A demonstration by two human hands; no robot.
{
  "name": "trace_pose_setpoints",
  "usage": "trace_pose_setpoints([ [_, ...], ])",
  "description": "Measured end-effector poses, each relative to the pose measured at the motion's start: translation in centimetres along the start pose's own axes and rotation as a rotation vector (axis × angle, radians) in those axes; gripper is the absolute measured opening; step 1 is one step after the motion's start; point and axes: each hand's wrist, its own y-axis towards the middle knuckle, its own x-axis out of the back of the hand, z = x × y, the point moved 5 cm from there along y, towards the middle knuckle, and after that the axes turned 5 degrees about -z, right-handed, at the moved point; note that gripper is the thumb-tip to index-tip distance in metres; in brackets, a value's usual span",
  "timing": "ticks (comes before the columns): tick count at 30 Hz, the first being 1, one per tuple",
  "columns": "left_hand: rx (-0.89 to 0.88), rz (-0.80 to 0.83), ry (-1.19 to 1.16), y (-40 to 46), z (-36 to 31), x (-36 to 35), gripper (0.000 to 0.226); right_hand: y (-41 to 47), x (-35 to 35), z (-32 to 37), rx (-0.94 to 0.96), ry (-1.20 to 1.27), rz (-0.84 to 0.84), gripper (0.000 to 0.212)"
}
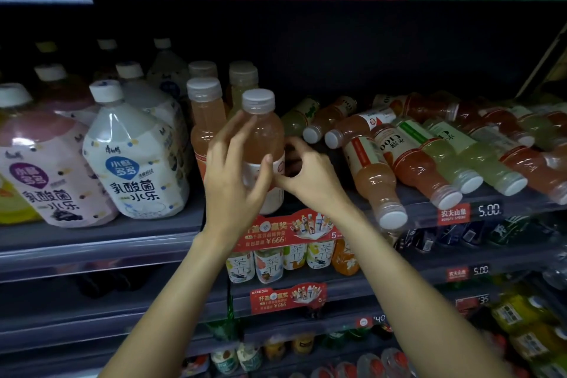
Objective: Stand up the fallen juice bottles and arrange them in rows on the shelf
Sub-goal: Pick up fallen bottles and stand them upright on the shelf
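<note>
An upright pink juice bottle (265, 132) with a grey cap stands at the front of the shelf (429, 209). My left hand (236, 169) holds its left side, thumb across the label. My right hand (306, 172) sits against its right side with fingers curled, thumb on the label. Behind it stand another pink bottle (205, 120) and two pale green ones (242, 83). To the right, several fallen pink, red and green juice bottles (429, 147) lie in a heap. One pink bottle (374, 181) points cap-first over the shelf edge.
Large white and pink yoghurt-drink jugs (138, 156) fill the shelf section to the left. A red price tag (454, 213) and a promo sign (288, 232) hang on the shelf front. Lower shelves hold tea bottles (270, 261) and other drinks.
</note>
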Motion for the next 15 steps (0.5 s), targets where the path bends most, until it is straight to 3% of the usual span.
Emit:
trace_pose_setpoints([
  [4, -0.127, -0.057, 0.184, -0.1, 0.3, 0.4, 0.057, -1.4, -0.4, -1.0, -0.047, 0.247, 0.008, 0.046],
  [7, -0.131, -0.087, 0.386, -0.4, 1.1, -0.1, 0.073, -1.1, 0.0, -1.4, -0.012, 0.22, -0.015, 0.031],
  [10, -0.094, -0.077, 0.394, -0.6, 1.8, -0.5, 0.077, 1.3, 1.9, -0.9, 0.142, -0.211, -0.13, 0.031],
  [13, -0.068, -0.062, 0.365, -0.7, 2.0, -0.6, 0.075, 4.8, 1.5, -1.4, 0.187, -0.641, -0.038, 0.046],
  [15, -0.048, -0.039, 0.342, -0.8, 2.1, -0.6, 0.075, 6.4, 0.3, -2.1, 0.181, -0.733, 0.045, 0.059],
])
